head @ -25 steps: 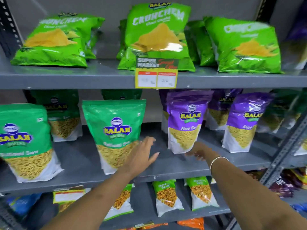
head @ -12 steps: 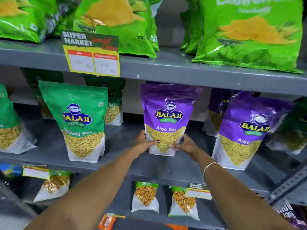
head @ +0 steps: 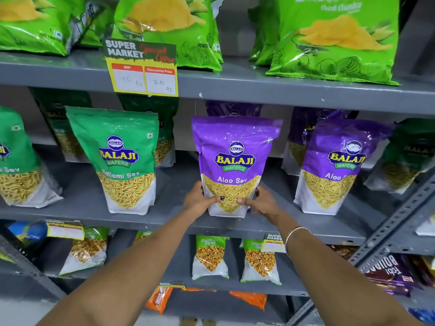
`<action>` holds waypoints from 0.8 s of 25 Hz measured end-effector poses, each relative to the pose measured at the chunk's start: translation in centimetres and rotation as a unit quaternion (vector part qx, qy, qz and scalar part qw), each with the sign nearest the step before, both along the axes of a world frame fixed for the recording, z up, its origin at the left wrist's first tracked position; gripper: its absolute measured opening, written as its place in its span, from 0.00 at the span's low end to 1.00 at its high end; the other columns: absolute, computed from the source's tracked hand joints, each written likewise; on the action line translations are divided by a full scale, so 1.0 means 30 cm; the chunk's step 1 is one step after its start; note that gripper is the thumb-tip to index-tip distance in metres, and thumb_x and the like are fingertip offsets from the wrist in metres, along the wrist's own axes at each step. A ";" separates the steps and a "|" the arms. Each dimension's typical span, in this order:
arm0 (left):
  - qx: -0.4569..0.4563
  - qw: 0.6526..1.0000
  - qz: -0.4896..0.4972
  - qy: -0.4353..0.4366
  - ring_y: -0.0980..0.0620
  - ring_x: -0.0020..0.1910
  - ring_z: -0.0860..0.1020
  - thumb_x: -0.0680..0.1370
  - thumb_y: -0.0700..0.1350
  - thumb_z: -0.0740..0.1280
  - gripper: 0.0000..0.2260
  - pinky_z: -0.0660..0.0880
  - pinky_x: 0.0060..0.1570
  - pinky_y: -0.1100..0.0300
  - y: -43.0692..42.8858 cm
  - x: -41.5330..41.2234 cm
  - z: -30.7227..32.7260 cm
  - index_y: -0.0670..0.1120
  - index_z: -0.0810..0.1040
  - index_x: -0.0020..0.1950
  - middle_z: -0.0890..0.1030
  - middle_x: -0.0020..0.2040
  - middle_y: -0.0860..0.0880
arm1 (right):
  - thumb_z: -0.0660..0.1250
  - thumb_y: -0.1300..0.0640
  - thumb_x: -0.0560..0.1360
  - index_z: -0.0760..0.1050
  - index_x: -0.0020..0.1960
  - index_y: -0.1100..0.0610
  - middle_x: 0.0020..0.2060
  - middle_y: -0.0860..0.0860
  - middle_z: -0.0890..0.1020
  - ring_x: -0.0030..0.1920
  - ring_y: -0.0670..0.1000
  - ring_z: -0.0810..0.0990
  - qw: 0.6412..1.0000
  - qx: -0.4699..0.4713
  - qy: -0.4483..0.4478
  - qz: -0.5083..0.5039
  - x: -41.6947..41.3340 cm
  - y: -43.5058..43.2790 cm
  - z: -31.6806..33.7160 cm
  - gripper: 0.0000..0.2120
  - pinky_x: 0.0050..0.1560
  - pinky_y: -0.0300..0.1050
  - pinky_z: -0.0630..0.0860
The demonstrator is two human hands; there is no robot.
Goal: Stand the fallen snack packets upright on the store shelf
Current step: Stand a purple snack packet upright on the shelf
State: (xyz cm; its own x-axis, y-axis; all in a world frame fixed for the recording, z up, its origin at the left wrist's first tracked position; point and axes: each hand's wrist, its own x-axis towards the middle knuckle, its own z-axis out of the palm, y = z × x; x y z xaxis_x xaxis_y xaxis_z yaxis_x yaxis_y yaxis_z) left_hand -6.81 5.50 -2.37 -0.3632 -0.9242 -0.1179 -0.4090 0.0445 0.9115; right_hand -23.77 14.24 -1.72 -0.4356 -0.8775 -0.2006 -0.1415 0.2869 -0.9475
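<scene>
Two bare arms reach up from the bottom of the view toward the middle shelf (head: 141, 217). The left hand (head: 200, 201) is curled around the lower left side of a purple Aloo Sev packet (head: 234, 161), with its thumb pressed on the front. The right hand (head: 260, 204) is curled around the lower right side of the same packet, thumb on the front too, and a thin bangle (head: 294, 234) sits on that wrist. The packet stands upright, with its bottom near the front edge of the grey shelf. To its left stands a green Ratlami Sev packet (head: 124, 161), apart from it. To its right stands a second purple packet (head: 336, 165), also upright and leaning a little. More green and purple packets stand behind these, deeper in the shelf. On the shelf below are small Chana packets (head: 209, 257). On the shelf above are big green chip bags (head: 336, 38), and a yellow price tag (head: 143, 69) hangs from that shelf's front edge.
</scene>
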 end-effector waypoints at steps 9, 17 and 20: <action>-0.008 0.999 -0.024 -0.020 0.44 0.63 0.76 0.70 0.47 0.73 0.26 0.73 0.60 0.52 0.022 0.015 0.004 0.43 0.69 0.65 0.77 0.65 0.44 | 0.73 0.59 0.68 0.64 0.67 0.58 0.65 0.55 0.75 0.61 0.56 0.74 1.000 0.019 0.014 -0.006 0.025 0.028 0.007 0.31 0.54 0.56 0.77; -0.022 0.996 -0.022 -0.079 0.41 0.69 0.69 0.72 0.49 0.71 0.34 0.69 0.65 0.48 0.018 0.040 -0.034 0.40 0.59 0.71 0.67 0.72 0.41 | 0.74 0.58 0.68 0.54 0.73 0.62 0.72 0.58 0.65 0.72 0.58 0.65 0.999 0.035 0.029 -0.005 -0.010 0.044 0.001 0.42 0.69 0.52 0.68; -0.227 0.968 0.033 -0.104 0.39 0.62 0.71 0.72 0.49 0.70 0.26 0.71 0.59 0.48 0.078 0.076 -0.035 0.37 0.67 0.64 0.72 0.63 0.39 | 0.74 0.54 0.68 0.55 0.73 0.63 0.65 0.55 0.71 0.62 0.53 0.73 0.992 0.068 0.089 -0.062 -0.091 0.116 0.015 0.42 0.55 0.39 0.76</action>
State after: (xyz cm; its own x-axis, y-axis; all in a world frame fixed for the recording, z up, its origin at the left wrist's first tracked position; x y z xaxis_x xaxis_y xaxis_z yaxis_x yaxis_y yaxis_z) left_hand -4.53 7.84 -3.43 -0.3133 -0.9184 0.2417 -0.5976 0.3884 0.7015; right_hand -26.49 17.72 -1.28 -0.5773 -0.7852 -0.2240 -0.2596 0.4366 -0.8614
